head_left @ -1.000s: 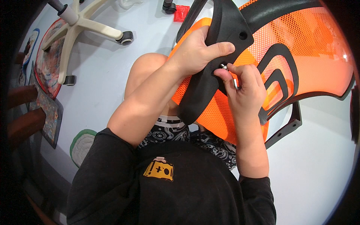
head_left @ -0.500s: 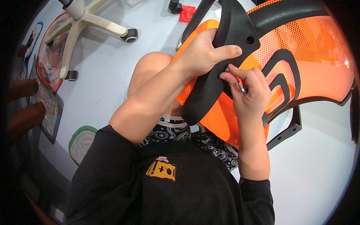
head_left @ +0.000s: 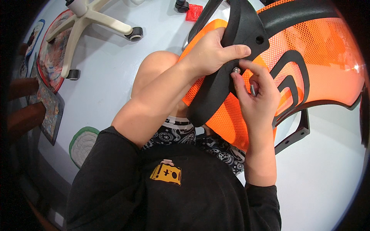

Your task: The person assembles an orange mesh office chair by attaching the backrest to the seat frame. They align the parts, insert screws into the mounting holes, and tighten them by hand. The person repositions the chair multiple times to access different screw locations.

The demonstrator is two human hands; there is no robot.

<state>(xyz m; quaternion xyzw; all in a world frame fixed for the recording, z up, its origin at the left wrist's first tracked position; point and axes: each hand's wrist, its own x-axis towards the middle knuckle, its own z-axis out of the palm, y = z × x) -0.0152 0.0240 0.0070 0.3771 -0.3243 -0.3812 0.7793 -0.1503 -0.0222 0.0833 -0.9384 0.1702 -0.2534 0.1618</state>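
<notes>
Fingers of the right hand (head_left: 257, 98) pinch a bolt (head_left: 236, 70) — left hand (head_left: 210, 52) grips the black bracket (head_left: 227, 73).

head view looks steeply down (close) at hands (head_left: 231, 73); fisheye

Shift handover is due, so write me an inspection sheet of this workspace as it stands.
Surface: pale floor, person seated on it, one bare knee up.
Job's things: orange mesh chair back with black frame; black plastic bracket lies against it; small metal bolt sits in the bracket.
Clutter: cream chair base with black castors at upper left; small red packet at the top; patterned mats at left.
Grips: left hand clasps the bracket; right hand has fingertips at the bolt and holds a thin metal tool.
Cables: nothing seen.
Surroundings: dark wooden furniture at the left edge.
</notes>
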